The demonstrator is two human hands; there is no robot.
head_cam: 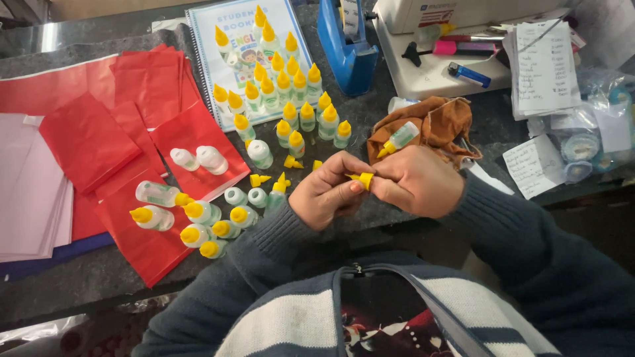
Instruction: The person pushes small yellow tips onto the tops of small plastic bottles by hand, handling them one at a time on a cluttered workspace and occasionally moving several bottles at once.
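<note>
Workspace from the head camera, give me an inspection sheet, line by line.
Surface: dark counter, red paper sheets at one side.
Job's things: yellow cap; many small glue bottles, some standing, some lying, a few uncapped.
Clutter: brown cloth, blue tape dispenser, lighter, paper notes, booklet.
Hands: left hand and right hand pinch the yellow cap together.
Cables: nothing seen.
Surroundings: white machine.

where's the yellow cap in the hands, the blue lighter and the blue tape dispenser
yellow cap (364,178), head view, on the cap's body between the fingertips of both hands
blue lighter (469,75), head view, middle of its blue body
blue tape dispenser (345,56), head view, on its blue side wall
</note>
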